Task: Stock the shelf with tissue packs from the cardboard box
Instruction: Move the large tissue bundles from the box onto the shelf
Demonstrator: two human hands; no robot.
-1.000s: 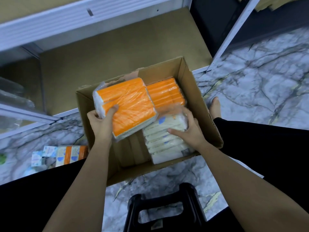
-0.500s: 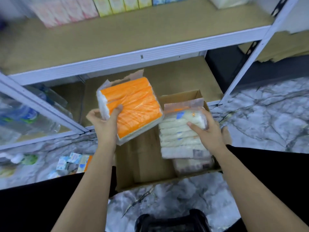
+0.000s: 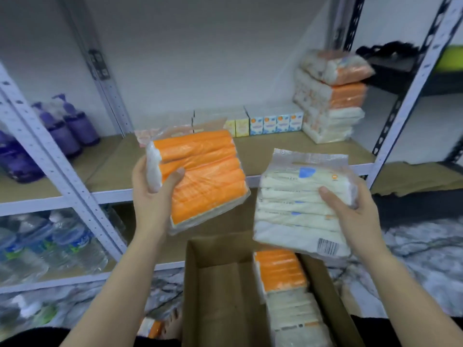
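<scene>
My left hand [image 3: 152, 196] grips an orange tissue pack [image 3: 203, 179] by its left end, held up in front of the middle shelf [image 3: 283, 149]. A white tissue pack [image 3: 298, 209] is held by my right hand [image 3: 353, 211] at its right edge, above the open cardboard box [image 3: 220, 291]. Inside the box lie another orange pack [image 3: 280, 269] and a white pack [image 3: 295, 314]. A stack of tissue packs [image 3: 328, 101] stands at the right end of the middle shelf.
Small tissue boxes [image 3: 273, 123] line the back of the middle shelf. Purple pump bottles [image 3: 72, 123] stand on the left bay, with water bottles [image 3: 62, 246] on the shelf below. White perforated uprights [image 3: 62, 181] frame the bays. The floor is marbled [image 3: 421, 246].
Both hands lifted their packs out of the box and up to the level of the middle shelf. My view tilted up from the box to the shelves.
</scene>
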